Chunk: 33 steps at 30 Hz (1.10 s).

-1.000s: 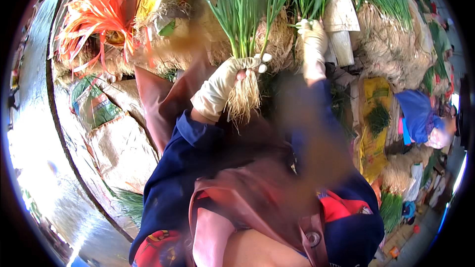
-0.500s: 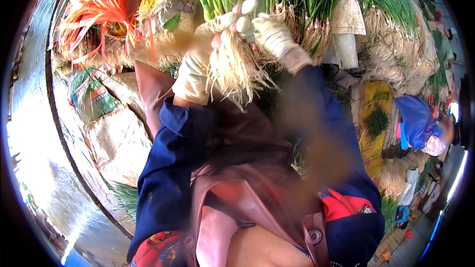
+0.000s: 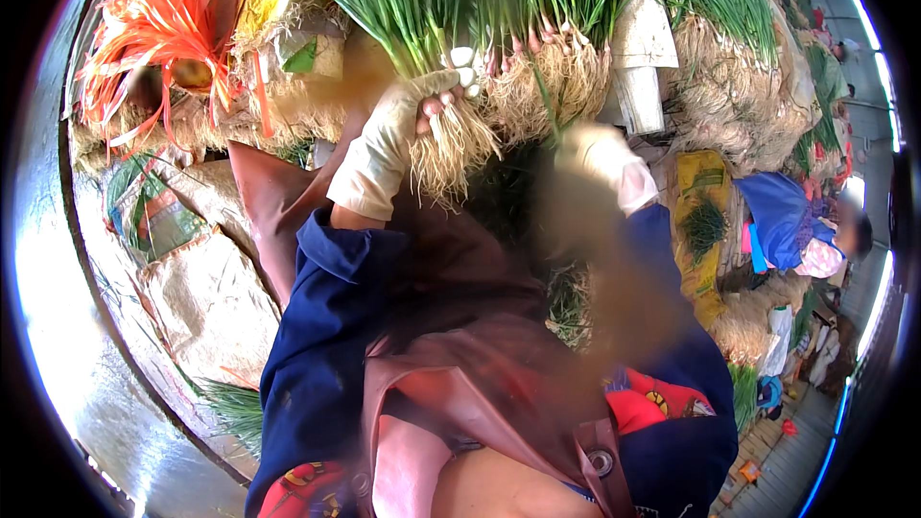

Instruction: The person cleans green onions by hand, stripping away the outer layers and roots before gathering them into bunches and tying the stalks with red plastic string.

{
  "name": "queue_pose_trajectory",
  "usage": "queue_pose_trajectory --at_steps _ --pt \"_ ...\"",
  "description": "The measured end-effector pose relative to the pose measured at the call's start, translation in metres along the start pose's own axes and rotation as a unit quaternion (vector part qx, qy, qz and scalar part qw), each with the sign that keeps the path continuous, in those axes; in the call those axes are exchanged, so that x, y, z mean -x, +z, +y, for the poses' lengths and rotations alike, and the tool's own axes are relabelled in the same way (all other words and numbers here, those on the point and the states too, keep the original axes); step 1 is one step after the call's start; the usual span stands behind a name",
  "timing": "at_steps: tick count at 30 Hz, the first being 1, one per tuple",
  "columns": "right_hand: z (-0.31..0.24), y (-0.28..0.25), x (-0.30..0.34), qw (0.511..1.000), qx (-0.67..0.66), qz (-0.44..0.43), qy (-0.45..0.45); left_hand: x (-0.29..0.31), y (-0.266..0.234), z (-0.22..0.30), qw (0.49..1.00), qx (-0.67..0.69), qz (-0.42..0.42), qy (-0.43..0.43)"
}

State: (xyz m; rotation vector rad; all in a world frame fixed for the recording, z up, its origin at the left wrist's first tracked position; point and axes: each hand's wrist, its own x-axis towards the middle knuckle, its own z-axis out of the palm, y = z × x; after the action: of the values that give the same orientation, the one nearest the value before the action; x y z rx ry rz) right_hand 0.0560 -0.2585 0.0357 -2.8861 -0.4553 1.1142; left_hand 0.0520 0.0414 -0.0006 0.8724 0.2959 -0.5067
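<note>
My left hand, in a pale glove with bare fingertips, is wrapped round a bunch of spring onions. White bulbs show beside its fingers, and the pale roots hang below. To the right and lower is my gloved right hand, partly hidden by a brown blur. From its fingers a thin green leaf sticks up, apparently pinched there. Just beyond both hands lies a row of more spring onions, roots toward me.
Orange plastic strips lie in a heap at the far left. More rooted onions are piled at the far right. A yellow sack lies right of my arm, and a person in blue is beyond it. A brown apron covers my lap.
My right hand has moved from the bunch's bulbs down and right, a green leaf now at its fingers. My left hand still grips the bunch, slightly lower in view.
</note>
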Motion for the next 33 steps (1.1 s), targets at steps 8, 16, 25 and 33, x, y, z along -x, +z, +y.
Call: queue_pose_trajectory --at_steps 8,16,25,33 --pt "-0.052 -0.067 -0.063 0.948 -0.103 0.292 0.069 -0.008 -0.014 -0.008 0.998 0.031 -0.047 -0.019" --pt "-0.034 -0.065 -0.147 0.955 -0.070 0.219 0.189 0.000 -0.004 -0.010 0.998 -0.023 0.058 -0.007" --pt "-0.020 -0.051 -0.041 0.832 -0.523 0.081 -0.163 0.007 0.026 -0.014 0.995 0.067 -0.061 -0.051" --pt "-0.053 -0.001 -0.049 0.738 -0.643 0.152 -0.137 -0.002 0.038 -0.021 0.993 0.067 -0.012 -0.098"
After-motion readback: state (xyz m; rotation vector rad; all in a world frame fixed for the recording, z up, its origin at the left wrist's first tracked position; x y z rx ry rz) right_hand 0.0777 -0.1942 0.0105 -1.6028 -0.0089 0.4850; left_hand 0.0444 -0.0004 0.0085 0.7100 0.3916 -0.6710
